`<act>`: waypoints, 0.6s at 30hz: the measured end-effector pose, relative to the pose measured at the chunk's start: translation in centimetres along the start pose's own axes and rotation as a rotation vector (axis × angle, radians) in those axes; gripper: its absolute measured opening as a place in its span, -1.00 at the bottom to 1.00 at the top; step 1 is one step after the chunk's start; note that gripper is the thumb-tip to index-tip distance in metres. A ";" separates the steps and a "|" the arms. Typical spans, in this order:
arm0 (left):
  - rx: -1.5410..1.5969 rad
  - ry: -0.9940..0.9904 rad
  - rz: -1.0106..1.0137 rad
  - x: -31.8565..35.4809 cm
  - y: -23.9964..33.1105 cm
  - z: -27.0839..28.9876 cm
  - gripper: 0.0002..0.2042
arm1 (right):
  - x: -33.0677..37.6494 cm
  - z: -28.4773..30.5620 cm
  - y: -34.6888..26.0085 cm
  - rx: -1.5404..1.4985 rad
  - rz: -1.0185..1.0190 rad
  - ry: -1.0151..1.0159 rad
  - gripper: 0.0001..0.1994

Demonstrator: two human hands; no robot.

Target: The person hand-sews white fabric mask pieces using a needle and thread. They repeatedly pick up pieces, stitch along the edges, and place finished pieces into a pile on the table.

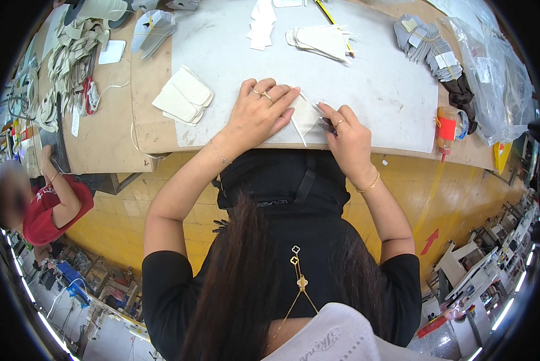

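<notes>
A cream fabric piece (pixel 305 115) with a pale strip along its edge is at the table's front edge. My left hand (pixel 264 111) is closed on its left edge, thumb and forefinger pinching it. My right hand (pixel 349 137) is closed around small dark-bladed snips (pixel 326 124), mostly hidden by the fingers, at the piece's right edge. Left of my left hand lie flat cream pieces (pixel 184 96), overlapping. Further back are a stack of cream pieces (pixel 321 42) and some white cut pieces (pixel 261 25).
A yellow-and-black pencil (pixel 335 25) lies at the back. Bundled grey pieces (pixel 427 47), clear plastic bags (pixel 489 78) and a red-labelled bottle (pixel 446 131) are on the right. Heaped fabric strips (pixel 71 60) and another bundle (pixel 154 31) lie left. A person in red (pixel 56 207) sits at far left.
</notes>
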State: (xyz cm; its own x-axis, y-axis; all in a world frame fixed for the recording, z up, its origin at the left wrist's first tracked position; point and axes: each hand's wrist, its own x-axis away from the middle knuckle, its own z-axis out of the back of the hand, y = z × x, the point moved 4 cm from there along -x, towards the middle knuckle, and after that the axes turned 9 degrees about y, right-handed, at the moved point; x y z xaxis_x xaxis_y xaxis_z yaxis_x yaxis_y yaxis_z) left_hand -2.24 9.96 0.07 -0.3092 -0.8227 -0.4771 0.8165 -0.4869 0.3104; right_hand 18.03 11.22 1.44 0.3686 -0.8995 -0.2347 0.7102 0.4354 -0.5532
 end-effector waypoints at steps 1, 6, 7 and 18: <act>-0.002 -0.004 -0.001 0.0 0.0 0.0 -0.57 | -0.2 0.1 0.1 -0.068 -0.051 0.005 -0.57; -0.001 -0.011 -0.002 -0.1 0.0 -0.3 -0.56 | -1.0 0.3 0.6 -0.238 -0.268 -0.070 -0.75; 0.006 -0.015 0.002 0.0 0.0 -0.3 -0.56 | -1.2 0.3 0.7 -0.238 -0.303 -0.091 -0.76; -0.010 -0.031 0.002 0.0 0.1 -0.3 -0.57 | -0.4 0.7 0.1 -0.139 -0.073 0.035 -0.75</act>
State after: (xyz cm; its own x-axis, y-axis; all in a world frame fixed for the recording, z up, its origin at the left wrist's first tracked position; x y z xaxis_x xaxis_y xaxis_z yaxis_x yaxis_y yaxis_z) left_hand -2.01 9.95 -0.16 -0.3222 -0.8325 -0.4508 0.8220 -0.4822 0.3030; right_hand 18.36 11.66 2.02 0.2966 -0.9302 -0.2162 0.6436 0.3619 -0.6744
